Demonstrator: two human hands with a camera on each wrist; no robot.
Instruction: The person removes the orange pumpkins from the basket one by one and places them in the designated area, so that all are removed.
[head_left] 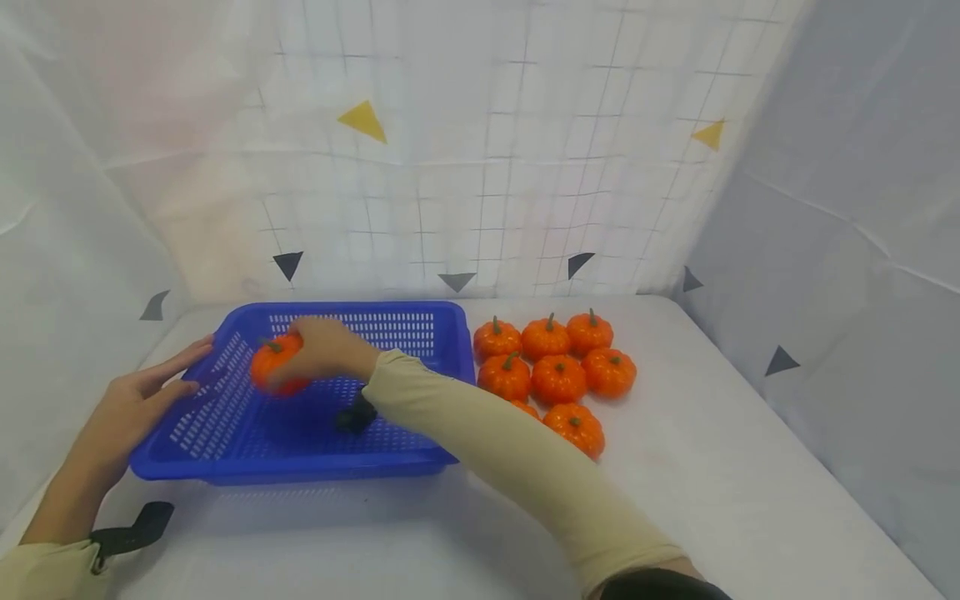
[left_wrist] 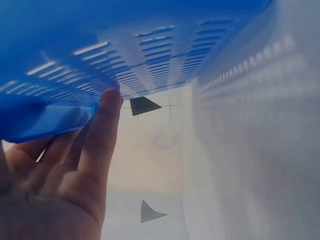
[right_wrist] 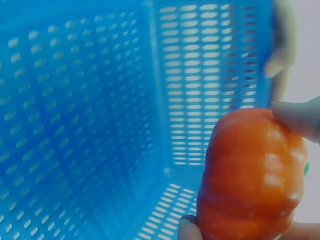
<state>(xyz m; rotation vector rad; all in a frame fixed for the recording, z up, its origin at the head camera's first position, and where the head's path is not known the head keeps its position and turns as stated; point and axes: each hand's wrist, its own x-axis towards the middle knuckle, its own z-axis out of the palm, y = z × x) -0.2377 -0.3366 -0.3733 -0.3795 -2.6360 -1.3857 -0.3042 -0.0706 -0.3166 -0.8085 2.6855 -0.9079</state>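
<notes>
My right hand (head_left: 326,350) grips a small orange pumpkin (head_left: 273,367) with a green stem, over the left part of a blue plastic basket (head_left: 330,462). In the right wrist view the pumpkin (right_wrist: 252,172) fills the lower right, with fingertips and thumb around its sides. My left hand (head_left: 138,408) holds the basket's left rim, the thumb over the edge and the fingers along the outside. The left wrist view shows those fingers (left_wrist: 102,125) against the perforated wall (left_wrist: 155,55). To the right of the basket several more pumpkins (head_left: 558,379) sit in rough rows, one partly hidden by my right sleeve.
A dark strap end (head_left: 356,414) shows at my right wrist, over the basket floor. The white tabletop (head_left: 712,467) extends right of the pumpkins. White sheeting (head_left: 450,167) with grid lines and triangles stands behind, and more sheeting flanks both sides.
</notes>
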